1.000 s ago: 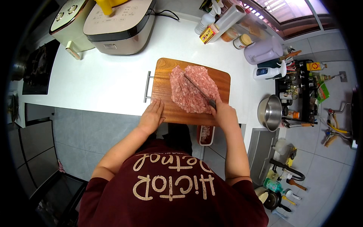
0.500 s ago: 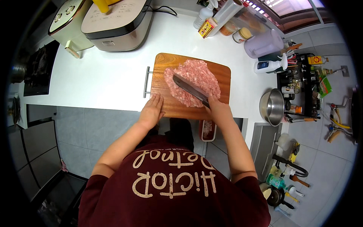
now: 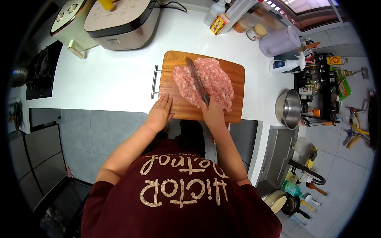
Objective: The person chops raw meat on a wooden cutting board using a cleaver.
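A flat mass of pink minced meat [image 3: 217, 81] is spread over a wooden cutting board [image 3: 235, 109] at the counter's front edge. My right hand [image 3: 214, 113] is closed round the handle of a cleaver [image 3: 195, 77]. Its dark blade lies across the left part of the meat, its tip pointing to the far side. At the board's near left corner, my left hand [image 3: 160, 112] rests with fingers stretched flat on the wood, holding nothing. A metal handle [image 3: 154, 81] sticks out from the board's left side.
Back left stand a rice cooker [image 3: 119, 27] and an air fryer [image 3: 71, 22], with a black hob [image 3: 41, 71] beside them. Bottles and jars line the back right, near a lilac pitcher [image 3: 279, 41]. A steel bowl [image 3: 289, 109] sits right, beyond it a spice rack [image 3: 315, 85].
My right hand and the cleaver have moved left, and the blade has turned to point more toward the far side. A gap now shows in the meat along the blade. My left hand stays put.
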A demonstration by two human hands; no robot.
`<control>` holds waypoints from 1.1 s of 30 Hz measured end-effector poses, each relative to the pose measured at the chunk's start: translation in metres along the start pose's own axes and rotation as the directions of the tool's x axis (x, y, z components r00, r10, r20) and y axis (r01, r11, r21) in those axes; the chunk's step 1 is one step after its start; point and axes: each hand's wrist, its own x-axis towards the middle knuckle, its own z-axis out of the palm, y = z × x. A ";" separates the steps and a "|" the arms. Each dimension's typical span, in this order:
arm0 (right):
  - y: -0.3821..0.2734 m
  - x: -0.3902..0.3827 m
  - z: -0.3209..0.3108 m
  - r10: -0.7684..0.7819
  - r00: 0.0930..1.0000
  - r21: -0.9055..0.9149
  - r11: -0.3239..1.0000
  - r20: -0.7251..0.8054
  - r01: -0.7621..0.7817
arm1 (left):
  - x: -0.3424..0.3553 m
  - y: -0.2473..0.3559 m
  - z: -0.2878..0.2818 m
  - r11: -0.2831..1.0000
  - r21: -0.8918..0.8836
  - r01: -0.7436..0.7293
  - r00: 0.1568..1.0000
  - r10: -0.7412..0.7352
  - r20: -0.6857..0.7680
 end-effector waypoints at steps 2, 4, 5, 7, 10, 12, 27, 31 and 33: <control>0.000 -0.011 -0.001 -0.053 0.997 0.102 0.993 -0.062 0.059 | 0.000 0.000 0.003 1.000 0.006 -0.007 0.999 0.008 -0.032; 0.003 -0.017 0.006 -0.097 0.984 0.233 0.964 -0.149 0.130 | -0.002 0.002 0.002 1.000 -0.014 -0.001 1.000 0.000 -0.009; 0.010 -0.014 0.009 -0.050 0.995 0.172 0.983 -0.087 0.065 | 0.000 0.004 0.001 1.000 -0.019 -0.005 1.000 0.005 -0.002; 0.012 -0.003 0.013 0.052 0.998 0.038 0.998 0.035 -0.053 | -0.001 0.004 0.000 1.000 -0.030 0.002 1.000 -0.002 0.017; -0.002 -0.012 -0.009 -0.050 0.997 0.092 0.994 -0.061 0.055 | 0.000 0.000 0.002 1.000 -0.025 -0.009 1.000 0.008 -0.018; 0.003 -0.018 0.004 -0.061 0.988 0.114 0.990 -0.141 0.077 | -0.003 0.001 0.006 1.000 -0.024 -0.012 1.000 0.011 -0.029; 0.011 -0.009 0.000 -0.063 0.990 0.155 0.985 -0.127 0.082 | -0.003 0.000 0.000 0.999 -0.039 0.010 0.999 -0.008 0.052; 0.018 -0.011 0.012 -0.028 0.979 0.190 0.979 -0.204 0.067 | -0.001 0.002 0.002 0.999 -0.035 0.012 1.000 -0.011 0.026; 0.026 -0.008 0.006 -0.012 0.993 0.122 0.992 -0.114 0.026 | 0.000 0.002 0.000 0.999 -0.040 0.008 0.999 -0.007 0.035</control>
